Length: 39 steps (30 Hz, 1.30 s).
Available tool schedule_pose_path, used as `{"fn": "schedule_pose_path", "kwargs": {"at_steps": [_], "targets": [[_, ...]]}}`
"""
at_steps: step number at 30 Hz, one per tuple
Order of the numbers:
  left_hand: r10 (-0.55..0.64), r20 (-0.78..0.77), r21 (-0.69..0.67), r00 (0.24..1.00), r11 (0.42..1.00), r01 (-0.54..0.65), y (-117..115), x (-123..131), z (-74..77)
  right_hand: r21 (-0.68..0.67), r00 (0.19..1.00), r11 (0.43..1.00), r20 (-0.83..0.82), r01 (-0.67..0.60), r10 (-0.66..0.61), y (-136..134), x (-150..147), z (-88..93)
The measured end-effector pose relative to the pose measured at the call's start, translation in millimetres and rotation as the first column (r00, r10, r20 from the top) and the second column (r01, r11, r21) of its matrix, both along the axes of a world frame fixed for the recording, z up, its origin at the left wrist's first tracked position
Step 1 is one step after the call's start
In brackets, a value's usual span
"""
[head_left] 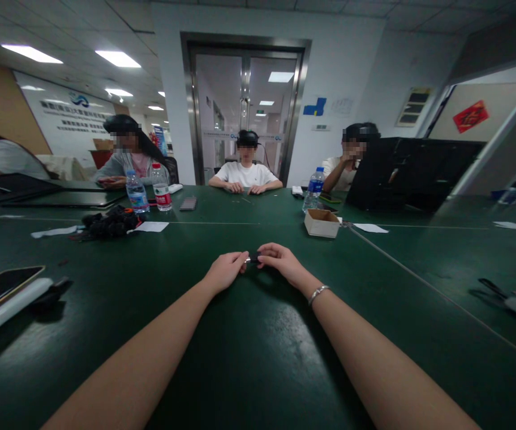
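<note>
Just above the green table (258, 334), a small black object with a shiny silver end (252, 258) is held between my two hands. My left hand (227, 270) pinches the silver end with thumb and forefinger. From the other side, the curled fingers of my right hand (281, 260) grip the black end; a silver bracelet (318, 294) circles that wrist. My fingers cover much of the object, and it is too small to tell its kind.
Ahead to the right stands an open cardboard box (322, 223) by a water bottle (313, 190). A black tangled bundle (110, 222) and two bottles (149, 192) are ahead left. A phone (11, 285) lies near left. Several people sit around the table.
</note>
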<state>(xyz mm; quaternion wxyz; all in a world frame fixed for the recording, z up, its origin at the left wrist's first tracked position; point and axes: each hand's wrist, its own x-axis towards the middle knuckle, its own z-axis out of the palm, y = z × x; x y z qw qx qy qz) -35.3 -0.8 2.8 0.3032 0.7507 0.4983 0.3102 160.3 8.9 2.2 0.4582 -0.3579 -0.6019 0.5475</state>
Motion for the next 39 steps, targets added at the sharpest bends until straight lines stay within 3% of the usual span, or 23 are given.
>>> {"fn": "schedule_pose_path", "kwargs": {"at_steps": [39], "targets": [[-0.008, 0.004, 0.009, 1.000, 1.000, 0.008, 3.8, -1.0, -4.6, -0.004, 1.000, 1.000, 0.000, -0.007, 0.007, 1.1, -0.1, -1.1]]}}
